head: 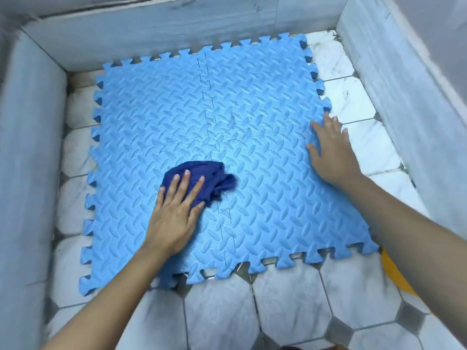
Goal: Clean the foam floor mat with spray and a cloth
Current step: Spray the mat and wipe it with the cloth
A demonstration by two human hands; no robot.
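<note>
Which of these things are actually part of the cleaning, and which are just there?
In use:
mat
cloth, under the left hand
right hand, flat on the mat's edge

Just there:
floor tiles
walls
yellow thing by the mat's near right corner, mostly hidden

No spray bottle is in view.

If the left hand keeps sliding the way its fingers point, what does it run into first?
Beyond the dark blue cloth under the left hand, only bare foam mat lies ahead; the way looks free until the far wall, as far as depth shows.
</note>
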